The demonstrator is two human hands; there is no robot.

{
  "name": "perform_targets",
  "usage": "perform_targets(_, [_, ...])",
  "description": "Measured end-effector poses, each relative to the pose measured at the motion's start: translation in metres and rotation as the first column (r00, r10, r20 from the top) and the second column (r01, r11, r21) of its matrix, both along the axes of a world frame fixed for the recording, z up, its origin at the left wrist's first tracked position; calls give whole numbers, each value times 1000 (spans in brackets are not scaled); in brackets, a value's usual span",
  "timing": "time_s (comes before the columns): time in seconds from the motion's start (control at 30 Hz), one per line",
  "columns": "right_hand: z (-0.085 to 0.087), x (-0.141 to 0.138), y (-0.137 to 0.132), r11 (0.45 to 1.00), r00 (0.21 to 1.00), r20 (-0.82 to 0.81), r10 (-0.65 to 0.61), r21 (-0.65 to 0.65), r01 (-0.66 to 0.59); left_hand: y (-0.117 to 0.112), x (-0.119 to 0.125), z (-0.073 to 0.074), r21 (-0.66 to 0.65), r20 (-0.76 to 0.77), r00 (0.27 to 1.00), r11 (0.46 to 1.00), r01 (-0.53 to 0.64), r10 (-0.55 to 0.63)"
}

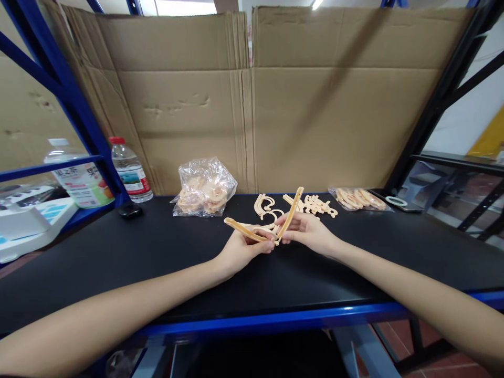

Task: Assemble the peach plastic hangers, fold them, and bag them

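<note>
Holding two tan plastic strips low over the black table (118, 262), one per hand, tips meeting in a V between the hands. Grips left strip (244, 229) with left hand (244, 249), fingers curled shut round its near end, far end sticking out leftward. Pinches right strip (293, 207) with right hand (311, 233), thumb and fingers closed on its lower part, upper end tilted up and away. Keeps both strips clear of the table, just in front of loose pile (311, 205) of same-coloured curved pieces; pile count not tellable, pieces overlap. Counts: 2 strips in hand, 2 clear bags, 2 bottles, 1 ring, 1 small dark item. Puts crumpled bag (205, 186) of tan pieces behind and left of left hand, flat bag (360, 198) of tan pieces well right of right hand, white ring (396, 200) just beside that flat bag. Places red-capped water bottle (129, 170) far left by blue frame post (79, 105), white-capped bottle (79, 178) behind the post, small dark item (129, 211) on the table in front of the red-capped one. Shows printed characters on white-capped bottle label, too small to read; red-capped label unreadable too. Backs onto cardboard sheets (315, 105), no print seen.
</note>
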State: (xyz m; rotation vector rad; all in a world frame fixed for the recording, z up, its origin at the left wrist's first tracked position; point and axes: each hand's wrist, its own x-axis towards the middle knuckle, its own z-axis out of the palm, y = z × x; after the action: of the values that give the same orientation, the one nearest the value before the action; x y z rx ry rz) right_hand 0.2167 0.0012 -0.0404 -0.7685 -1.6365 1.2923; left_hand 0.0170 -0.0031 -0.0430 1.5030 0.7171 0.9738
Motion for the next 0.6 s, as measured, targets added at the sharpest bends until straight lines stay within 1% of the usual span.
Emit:
perform_targets(0.13, [0,1,0,998,999,26,40,50,-42,0,0,1,8,-18,1000,1000,4,-3])
perform_targets(0.23, [0,1,-1,995,997,53,59,71,-63,0,0,2,4,-4,1000,1000,17,-17])
perform_targets(0.4, [0,1,-2,992,994,44,100,76,-103,0,0,3,-9,3,999,999,36,-36])
perform_targets(0.6, [2,-3,-7,992,995,33,98,71,-100,-2,0,5,-43,-15,999,998,36,-36])
